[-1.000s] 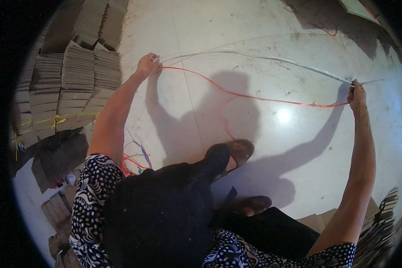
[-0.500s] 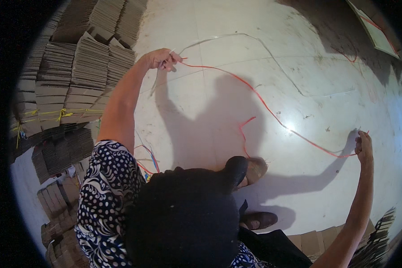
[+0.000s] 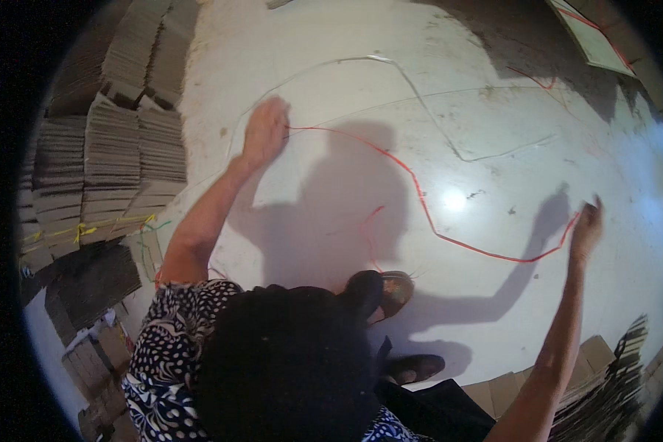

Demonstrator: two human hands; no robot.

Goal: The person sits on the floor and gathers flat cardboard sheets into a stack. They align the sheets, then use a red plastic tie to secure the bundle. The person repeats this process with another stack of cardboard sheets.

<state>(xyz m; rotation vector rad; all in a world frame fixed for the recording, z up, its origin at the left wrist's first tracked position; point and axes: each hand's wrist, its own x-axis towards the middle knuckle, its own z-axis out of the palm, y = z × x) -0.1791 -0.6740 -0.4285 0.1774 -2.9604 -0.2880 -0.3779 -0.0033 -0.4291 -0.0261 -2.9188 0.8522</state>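
Note:
A long, thin red strap (image 3: 418, 193) hangs in a loose, bent line between my two hands above the pale floor. Its left end runs into my left hand (image 3: 267, 127), whose fingers are closed and slightly blurred. At the other end, my right hand (image 3: 586, 228) has the strap in its closed grip, with a fingertip sticking up. A clear strap (image 3: 431, 114) lies in a bent curve on the floor beyond the red one. Near my shoe (image 3: 396, 291) lies another short red strip (image 3: 368, 234).
Stacks of flattened cardboard (image 3: 112, 147), bound with yellow strapping, line the left side. More cardboard (image 3: 504, 394) lies at the lower right. At the far right a pale panel (image 3: 593, 38) with a red strip leans near red scraps (image 3: 545, 82).
My left hand has turned and come slightly nearer, and my right hand has shifted a little left. The red strap sags into a sharper bend. The whole view has shifted slightly.

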